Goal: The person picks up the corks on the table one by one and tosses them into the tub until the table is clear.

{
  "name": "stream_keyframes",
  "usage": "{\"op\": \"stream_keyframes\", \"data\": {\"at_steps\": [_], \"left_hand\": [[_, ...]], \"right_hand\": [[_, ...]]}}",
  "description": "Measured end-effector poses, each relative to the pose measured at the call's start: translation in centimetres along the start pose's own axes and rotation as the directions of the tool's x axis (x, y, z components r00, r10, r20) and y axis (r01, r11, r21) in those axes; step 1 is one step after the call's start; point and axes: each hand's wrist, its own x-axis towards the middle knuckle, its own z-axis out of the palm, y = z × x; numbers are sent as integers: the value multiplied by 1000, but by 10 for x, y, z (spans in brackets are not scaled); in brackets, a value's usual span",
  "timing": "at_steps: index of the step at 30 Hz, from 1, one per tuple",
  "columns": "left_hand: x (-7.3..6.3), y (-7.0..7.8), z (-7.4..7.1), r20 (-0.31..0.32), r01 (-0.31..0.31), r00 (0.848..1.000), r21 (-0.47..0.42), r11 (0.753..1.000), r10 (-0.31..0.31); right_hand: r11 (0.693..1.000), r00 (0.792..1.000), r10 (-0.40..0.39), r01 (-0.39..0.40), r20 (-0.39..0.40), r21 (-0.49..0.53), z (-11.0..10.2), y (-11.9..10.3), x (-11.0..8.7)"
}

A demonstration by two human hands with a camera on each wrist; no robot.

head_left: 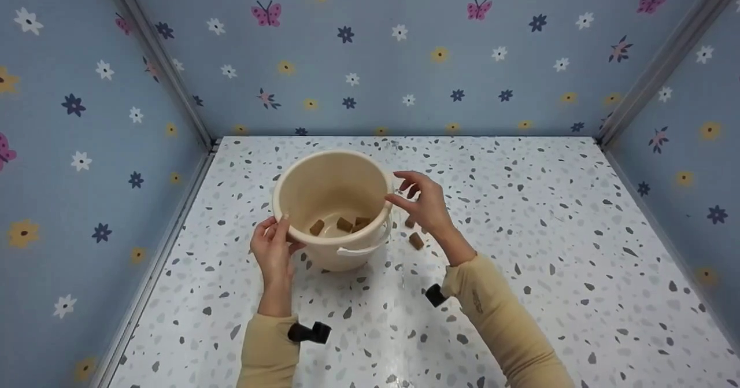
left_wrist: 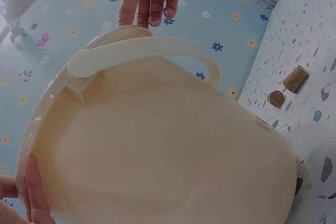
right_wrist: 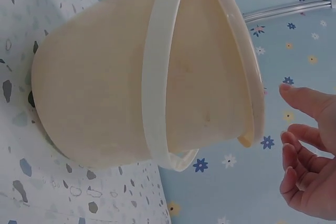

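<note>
A cream plastic bucket (head_left: 332,256) stands on the speckled tabletop, its open mouth facing up toward the head camera. Several brown corks (head_left: 344,225) lie on its bottom. My left hand (head_left: 273,252) grips the rim on the left side, thumb over the edge and fingers outside. Beside the right rim is my right hand (head_left: 429,207), fingers bent loosely and apart from the thumb; the right wrist view shows a gap between it and the rim (right_wrist: 251,77). The white handle (right_wrist: 157,72) hangs down against the bucket's near side.
Two corks lie outside the bucket on its right, one cork (left_wrist: 295,78) tipped on its side and a second cork (left_wrist: 275,98) close by. Flower-patterned blue panels (head_left: 381,58) enclose the tabletop (head_left: 520,203) at the back and both sides. Black wrist straps (head_left: 310,332) sit on both sleeves.
</note>
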Motion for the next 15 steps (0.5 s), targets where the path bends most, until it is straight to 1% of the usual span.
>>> {"op": "stream_keyframes", "data": {"at_steps": [4,9,15], "left_hand": [[1,-2,0,-10,-15,1000,-8,1000,15],[1,-3,-1,-1,-12,1000,1,1000,12],[2,-3,-1,-6,-9,1000,-6,1000,9]], "right_hand": [[1000,1000,19,-19,-11,16,-4,7,-3],[999,998,42,-41,-42,15,-7,15,-8],[999,997,46,-46,-62,11,-9,28,-17]]}}
